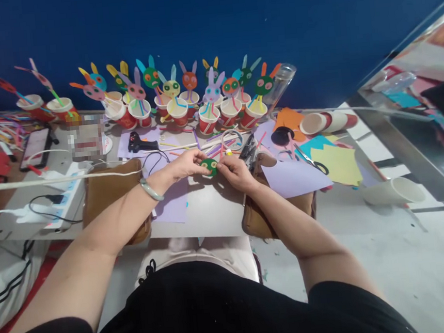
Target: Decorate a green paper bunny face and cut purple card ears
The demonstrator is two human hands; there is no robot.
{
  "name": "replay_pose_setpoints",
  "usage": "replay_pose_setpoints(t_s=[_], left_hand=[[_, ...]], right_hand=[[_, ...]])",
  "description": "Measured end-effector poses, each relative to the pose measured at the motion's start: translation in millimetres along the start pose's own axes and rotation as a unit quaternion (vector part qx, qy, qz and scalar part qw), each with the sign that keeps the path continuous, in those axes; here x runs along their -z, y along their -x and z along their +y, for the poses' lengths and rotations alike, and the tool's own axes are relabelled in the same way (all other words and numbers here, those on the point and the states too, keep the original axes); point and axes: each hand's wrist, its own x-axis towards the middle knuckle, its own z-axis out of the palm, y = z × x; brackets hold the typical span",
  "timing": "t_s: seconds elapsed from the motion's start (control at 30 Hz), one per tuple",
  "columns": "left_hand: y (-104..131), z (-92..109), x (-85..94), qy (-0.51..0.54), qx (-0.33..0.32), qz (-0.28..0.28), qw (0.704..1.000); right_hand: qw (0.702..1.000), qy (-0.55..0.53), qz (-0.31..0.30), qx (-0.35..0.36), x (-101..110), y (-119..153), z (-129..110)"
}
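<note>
A small round green paper face (pixel 208 166) with two pale ring eyes is held over the table between my hands. My left hand (pixel 188 164), a bangle on its wrist, pinches the left edge of the face. Its right edge is gripped by my right hand (pixel 235 170), fingers curled. Behind them lie straws (pixel 214 145) in several colours and a roll of tape (pixel 232 139). A black glue gun (pixel 142 142) rests on purple paper to the left. Scissors (pixel 315 162) with dark handles lie to the right, by loose coloured paper.
Several paper cups (pixel 177 111) bearing rabbit-faced figures stand along the blue wall. Yellow paper (pixel 338 164), purple paper (pixel 296 176) and stacked cups (pixel 329 122) are on the right. A power strip (pixel 67 195), cables and a phone (pixel 37 148) occupy the left. A cup (pixel 395 191) lies near the right edge.
</note>
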Motion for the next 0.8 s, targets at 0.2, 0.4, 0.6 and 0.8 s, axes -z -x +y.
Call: replay_pose_setpoints(t_s=[0.2,0.4,0.6,0.8], left_hand=[[7,-4,-6.0,0.051,-0.016,0.004,0.999],[3,-17,-12.4,0.101,-0.037,-0.004,0.994],[0,-17,-19.4,0.139,-0.052,-0.016,0.989],[-5,-25,-23.8,0.139,-0.101,-0.007,0.985]], right_hand=[[0.994,-0.047,0.057,-0.077,0,-2,-7],[0.992,-0.046,0.071,-0.089,3,-2,-8],[0.992,-0.032,0.090,-0.087,6,-1,-6],[0.991,-0.019,0.092,-0.093,5,2,3]])
